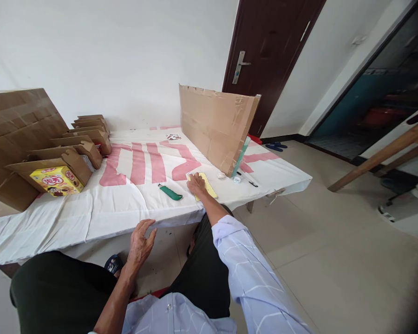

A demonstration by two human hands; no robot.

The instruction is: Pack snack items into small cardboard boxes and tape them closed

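Note:
My right hand (196, 184) reaches onto the low table and rests on a flat yellow card (206, 185), fingers curled over its near-left end. A green utility knife (170, 192) lies on the cloth just to the left of that hand. Below the table's front edge, my left hand (140, 242) hangs in the air with its fingers spread and nothing in it. The table carries a white cloth with large pink markings (139, 162).
A large cardboard sheet (214, 125) stands upright on the table's right side, small items and a pen (249, 181) at its foot. Folded cardboard boxes (80, 144) and a yellow snack box (56, 180) sit at the left. A dark door (268, 51) lies behind; tiled floor at right.

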